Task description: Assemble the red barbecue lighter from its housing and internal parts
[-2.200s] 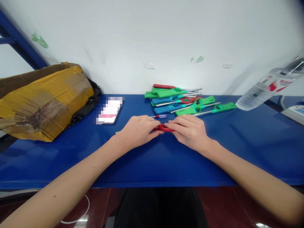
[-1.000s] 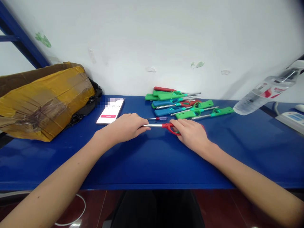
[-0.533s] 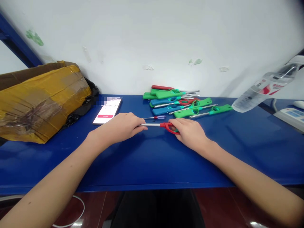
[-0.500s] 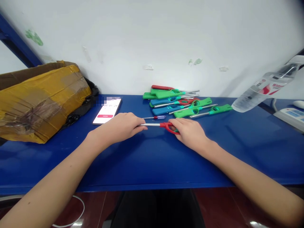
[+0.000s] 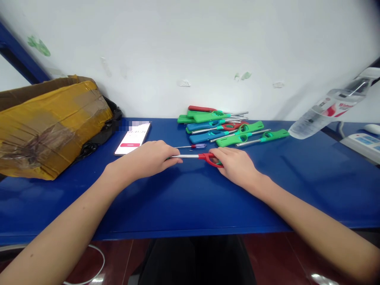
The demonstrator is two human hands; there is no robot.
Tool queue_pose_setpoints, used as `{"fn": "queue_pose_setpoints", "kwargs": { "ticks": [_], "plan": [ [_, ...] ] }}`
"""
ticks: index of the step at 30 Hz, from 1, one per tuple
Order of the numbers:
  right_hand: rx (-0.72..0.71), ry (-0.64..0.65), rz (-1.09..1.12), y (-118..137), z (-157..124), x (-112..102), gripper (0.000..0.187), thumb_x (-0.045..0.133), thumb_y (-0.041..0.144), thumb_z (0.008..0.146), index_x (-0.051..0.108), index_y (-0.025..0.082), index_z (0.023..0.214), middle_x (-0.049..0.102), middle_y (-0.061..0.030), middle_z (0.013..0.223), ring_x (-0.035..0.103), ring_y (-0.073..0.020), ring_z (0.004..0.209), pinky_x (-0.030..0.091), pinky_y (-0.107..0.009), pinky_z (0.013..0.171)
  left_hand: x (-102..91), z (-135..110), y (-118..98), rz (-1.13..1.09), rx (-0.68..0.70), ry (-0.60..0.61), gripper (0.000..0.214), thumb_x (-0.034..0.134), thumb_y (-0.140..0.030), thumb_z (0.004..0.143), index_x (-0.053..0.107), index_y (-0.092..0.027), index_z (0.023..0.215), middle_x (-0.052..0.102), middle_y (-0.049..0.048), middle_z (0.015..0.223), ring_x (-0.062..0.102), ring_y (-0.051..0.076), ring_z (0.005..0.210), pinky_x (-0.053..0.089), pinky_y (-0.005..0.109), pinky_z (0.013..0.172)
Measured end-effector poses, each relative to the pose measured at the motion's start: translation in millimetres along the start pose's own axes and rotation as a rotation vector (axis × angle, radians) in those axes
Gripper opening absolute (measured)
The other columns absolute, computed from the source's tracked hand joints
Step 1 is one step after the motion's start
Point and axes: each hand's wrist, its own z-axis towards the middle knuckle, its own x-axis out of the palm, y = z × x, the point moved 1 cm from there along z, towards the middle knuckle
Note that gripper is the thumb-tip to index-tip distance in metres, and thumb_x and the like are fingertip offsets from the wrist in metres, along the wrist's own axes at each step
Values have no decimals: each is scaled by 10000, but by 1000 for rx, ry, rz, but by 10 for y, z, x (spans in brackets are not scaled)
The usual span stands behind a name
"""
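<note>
A red long-neck lighter [image 5: 204, 156] is held level between my two hands, above the blue table [image 5: 190, 206]. My left hand [image 5: 151, 159] pinches the far end of its metal tube, and the fingers cover the tip. Wrapped round the red handle is my right hand [image 5: 235, 162], hiding most of it; the trigger loop shows beside the fingers. Just behind the lighter lies a small screwdriver [image 5: 198, 146] with a clear purple-red handle. Farther back, several green, blue and red lighters [image 5: 212, 126] lie in a loose pile.
A phone [image 5: 132, 138] showing a timer lies behind my left hand. At the left stands a taped cardboard box [image 5: 56, 126] with black plastic [image 5: 109, 122] beside it. On the right are a tilted-looking water bottle [image 5: 329, 105] and a white device [image 5: 362, 144]. A wall bounds the back.
The whole view shifts slightly to the left. Both hands keep the same hold on the red lighter, with no other visible movement.
</note>
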Motion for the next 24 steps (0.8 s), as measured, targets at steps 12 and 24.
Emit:
{"fn": "queue_pose_setpoints", "kwargs": {
  "ticks": [12, 24],
  "plan": [
    [-61, -49, -83, 20, -10, -14, 261, 577, 37, 745, 643, 165, 963, 686, -45, 815, 591, -190, 721, 344, -283, 628, 1, 10, -104, 34, 26, 1, 345, 440, -394, 1005, 623, -201, 785, 609, 13, 667, 547, 157, 587, 324, 268, 540],
    [-108, -8, -99, 57, 9, -10, 229, 542, 26, 766, 622, 150, 941, 660, -56, 763, 570, -188, 669, 334, -286, 605, 69, 37, -210, 93, -1, 9, 349, 430, -379, 1010, 592, -191, 764, 608, 22, 675, 544, 163, 579, 313, 277, 541]
  ]
}}
